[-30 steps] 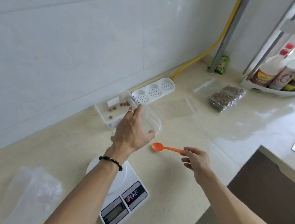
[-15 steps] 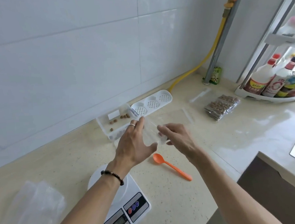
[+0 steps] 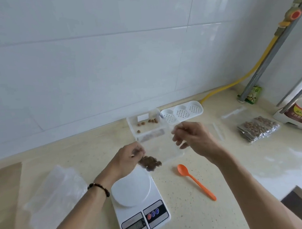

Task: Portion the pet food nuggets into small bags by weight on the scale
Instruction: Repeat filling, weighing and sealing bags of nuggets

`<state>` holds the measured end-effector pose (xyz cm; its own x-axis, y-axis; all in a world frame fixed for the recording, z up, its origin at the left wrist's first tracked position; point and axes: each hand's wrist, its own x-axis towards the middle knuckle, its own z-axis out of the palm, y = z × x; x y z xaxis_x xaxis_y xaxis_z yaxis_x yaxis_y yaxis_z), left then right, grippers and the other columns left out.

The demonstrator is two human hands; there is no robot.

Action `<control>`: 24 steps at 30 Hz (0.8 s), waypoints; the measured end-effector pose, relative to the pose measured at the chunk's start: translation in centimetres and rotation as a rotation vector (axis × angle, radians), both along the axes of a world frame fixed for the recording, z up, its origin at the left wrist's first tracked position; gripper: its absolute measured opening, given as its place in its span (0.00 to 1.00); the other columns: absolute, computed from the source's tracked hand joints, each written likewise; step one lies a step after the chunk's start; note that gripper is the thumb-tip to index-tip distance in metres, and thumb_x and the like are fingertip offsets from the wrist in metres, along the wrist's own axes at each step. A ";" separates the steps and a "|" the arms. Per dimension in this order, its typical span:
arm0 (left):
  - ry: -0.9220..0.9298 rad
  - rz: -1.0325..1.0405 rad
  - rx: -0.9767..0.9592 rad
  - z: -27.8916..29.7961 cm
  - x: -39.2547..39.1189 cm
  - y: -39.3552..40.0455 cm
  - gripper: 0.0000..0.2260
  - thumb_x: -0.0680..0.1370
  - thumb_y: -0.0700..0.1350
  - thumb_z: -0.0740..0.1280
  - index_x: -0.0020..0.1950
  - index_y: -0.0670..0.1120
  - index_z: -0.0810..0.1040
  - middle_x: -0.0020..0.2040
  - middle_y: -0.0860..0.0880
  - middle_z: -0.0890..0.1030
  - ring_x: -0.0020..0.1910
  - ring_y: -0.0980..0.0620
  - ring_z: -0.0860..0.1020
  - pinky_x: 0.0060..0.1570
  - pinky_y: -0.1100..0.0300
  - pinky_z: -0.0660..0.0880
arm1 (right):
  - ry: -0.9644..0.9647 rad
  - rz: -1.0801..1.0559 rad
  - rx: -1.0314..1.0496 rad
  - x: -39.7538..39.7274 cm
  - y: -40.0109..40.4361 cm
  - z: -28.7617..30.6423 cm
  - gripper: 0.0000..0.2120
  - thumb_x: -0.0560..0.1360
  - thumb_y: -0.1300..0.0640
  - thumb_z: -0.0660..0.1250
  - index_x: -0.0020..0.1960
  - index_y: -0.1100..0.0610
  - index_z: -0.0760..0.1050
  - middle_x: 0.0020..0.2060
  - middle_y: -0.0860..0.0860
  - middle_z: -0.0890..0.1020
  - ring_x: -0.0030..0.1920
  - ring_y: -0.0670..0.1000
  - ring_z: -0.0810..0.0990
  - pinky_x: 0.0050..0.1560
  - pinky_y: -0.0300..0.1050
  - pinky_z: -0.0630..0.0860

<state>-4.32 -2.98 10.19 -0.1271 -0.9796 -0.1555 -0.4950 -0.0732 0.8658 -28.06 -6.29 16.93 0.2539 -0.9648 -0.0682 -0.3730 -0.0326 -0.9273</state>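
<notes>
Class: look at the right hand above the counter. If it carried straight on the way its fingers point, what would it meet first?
Probably the clear plastic container holding a few brown nuggets: the right hand points up-left towards it, pinching the transparent bag. Depth is unclear from one view.

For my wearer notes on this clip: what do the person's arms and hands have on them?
Both forearms are bare, with no sleeves in view and no gloves. The left wrist carries a bracelet of small dark round beads. Nothing shows on the right wrist. Neither the left hand nor the right hand shows a ring clearly in this frame.
</notes>
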 end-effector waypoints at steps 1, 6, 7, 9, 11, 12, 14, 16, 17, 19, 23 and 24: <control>-0.005 0.019 0.019 -0.5 0.7 0.2 0.08 0.80 0.40 0.63 0.43 0.49 0.77 0.40 0.51 0.82 0.39 0.54 0.81 0.45 0.53 0.76 | -0.026 -0.016 0.035 0.1 -0.1 -0.7 0.06 0.79 0.64 0.64 0.46 0.61 0.80 0.38 0.54 0.83 0.37 0.50 0.81 0.38 0.43 0.80; -0.154 0.072 0.048 -2.1 2.8 0.5 0.02 0.78 0.43 0.67 0.47 0.51 0.76 0.41 0.52 0.83 0.39 0.55 0.80 0.41 0.62 0.75 | 0.027 -0.149 0.217 1.3 0.2 -6.1 0.03 0.75 0.67 0.67 0.45 0.63 0.79 0.36 0.56 0.80 0.34 0.50 0.81 0.36 0.45 0.81; -0.166 0.079 0.054 -2.5 3.1 0.6 0.03 0.77 0.44 0.68 0.48 0.51 0.76 0.40 0.52 0.83 0.40 0.56 0.80 0.41 0.63 0.75 | 0.029 -0.172 0.269 1.6 0.4 -7.2 0.04 0.75 0.68 0.66 0.44 0.63 0.79 0.35 0.56 0.80 0.32 0.51 0.80 0.34 0.44 0.80; -0.190 0.108 0.061 -3.3 3.6 0.8 0.05 0.76 0.45 0.71 0.49 0.50 0.76 0.40 0.52 0.83 0.41 0.55 0.81 0.43 0.62 0.77 | 0.004 -0.194 0.383 2.0 0.6 -9.2 0.03 0.75 0.68 0.67 0.44 0.64 0.79 0.34 0.56 0.79 0.31 0.51 0.80 0.35 0.44 0.81; -0.243 0.145 0.049 -4.2 3.9 1.1 0.06 0.75 0.46 0.72 0.48 0.50 0.76 0.40 0.52 0.82 0.40 0.55 0.80 0.43 0.60 0.77 | -0.007 -0.192 0.450 2.4 0.8 -10.8 0.02 0.76 0.67 0.68 0.46 0.66 0.80 0.35 0.58 0.80 0.32 0.51 0.80 0.42 0.49 0.84; -0.270 0.154 0.039 -4.6 4.0 1.2 0.06 0.74 0.46 0.72 0.48 0.49 0.77 0.40 0.53 0.82 0.40 0.54 0.80 0.44 0.59 0.77 | -0.001 -0.193 0.464 2.6 0.9 -11.4 0.02 0.76 0.67 0.69 0.46 0.66 0.80 0.36 0.58 0.81 0.32 0.51 0.81 0.44 0.51 0.84; -0.340 0.159 0.019 -5.5 4.0 1.4 0.07 0.75 0.47 0.71 0.50 0.49 0.77 0.41 0.54 0.81 0.41 0.54 0.79 0.45 0.58 0.77 | 0.020 -0.211 0.475 2.9 0.8 -12.2 0.03 0.76 0.66 0.69 0.49 0.64 0.79 0.39 0.59 0.82 0.33 0.52 0.82 0.44 0.50 0.84; -0.464 0.179 -0.023 -6.2 3.9 1.8 0.08 0.76 0.48 0.70 0.53 0.49 0.76 0.46 0.53 0.81 0.45 0.54 0.78 0.45 0.59 0.76 | 0.053 -0.224 0.476 2.8 0.6 -12.7 0.09 0.75 0.65 0.69 0.55 0.62 0.76 0.43 0.60 0.83 0.35 0.53 0.83 0.45 0.49 0.84; -0.525 0.200 -0.053 -6.5 3.9 2.1 0.09 0.77 0.48 0.69 0.55 0.48 0.76 0.48 0.53 0.80 0.48 0.53 0.78 0.45 0.59 0.76 | 0.087 -0.213 0.463 2.7 0.5 -12.9 0.12 0.75 0.63 0.69 0.58 0.61 0.74 0.45 0.58 0.82 0.38 0.53 0.83 0.47 0.50 0.83; -0.610 0.238 -0.097 -7.1 3.9 3.0 0.11 0.78 0.47 0.67 0.59 0.46 0.76 0.53 0.51 0.79 0.55 0.51 0.76 0.47 0.57 0.76 | 0.204 -0.179 0.389 2.4 0.3 -13.3 0.19 0.76 0.58 0.69 0.65 0.58 0.70 0.49 0.54 0.81 0.48 0.54 0.82 0.52 0.50 0.80; -0.728 0.250 -0.167 -7.9 4.1 6.4 0.16 0.81 0.49 0.58 0.65 0.45 0.75 0.58 0.46 0.78 0.60 0.47 0.73 0.52 0.53 0.76 | 0.506 -0.141 0.076 2.5 1.1 -13.7 0.23 0.78 0.53 0.64 0.70 0.60 0.67 0.64 0.58 0.75 0.64 0.59 0.72 0.63 0.54 0.71; -0.765 0.244 -0.177 -8.0 4.0 7.5 0.19 0.81 0.50 0.53 0.66 0.45 0.75 0.59 0.45 0.78 0.61 0.46 0.73 0.54 0.51 0.76 | 0.556 -0.112 -0.011 2.7 1.6 -13.6 0.23 0.79 0.53 0.64 0.71 0.60 0.66 0.66 0.59 0.74 0.65 0.60 0.70 0.63 0.56 0.69</control>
